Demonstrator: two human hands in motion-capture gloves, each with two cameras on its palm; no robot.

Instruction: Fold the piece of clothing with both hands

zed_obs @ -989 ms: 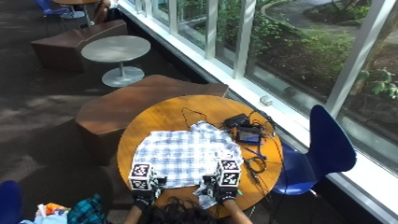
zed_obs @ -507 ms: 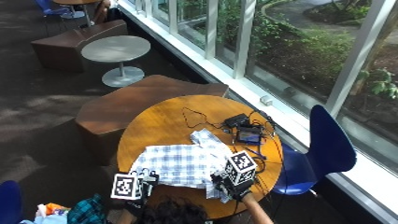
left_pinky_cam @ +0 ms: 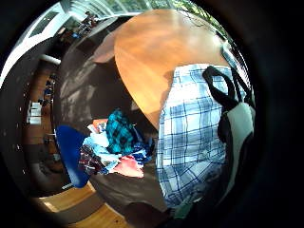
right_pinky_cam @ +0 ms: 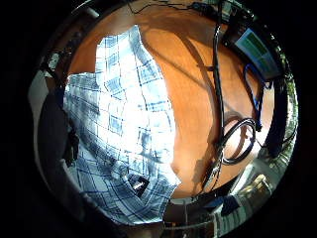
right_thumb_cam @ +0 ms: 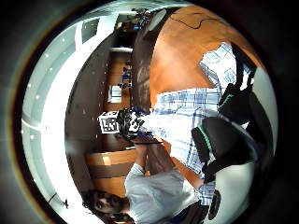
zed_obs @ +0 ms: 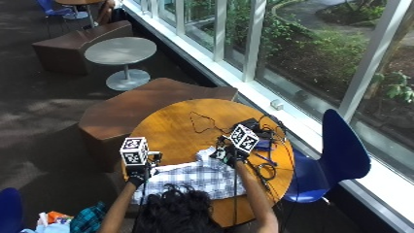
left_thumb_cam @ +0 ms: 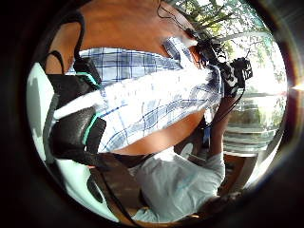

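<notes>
On round bench (zed_obs: pixel 175 126), plaid shirt (zed_obs: pixel 194 177) lying at near edge; left hand (zed_obs: pixel 137 177) and right hand (zed_obs: pixel 228 154) each pinching shirt edge, lifting it. Advice: keeping edge taut, level, laying fold evenly away from cables (zed_obs: pixel 262 170).

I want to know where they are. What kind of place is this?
Probably a lounge or café by a garden: round tables, blue chairs and big windows with plants outside.

Both hands, left hand (zed_obs: pixel 138 177) & right hand (zed_obs: pixel 228 154), hold plaid shirt (zed_obs: pixel 194 177) over round wooden table (zed_obs: pixel 175 126).
</notes>
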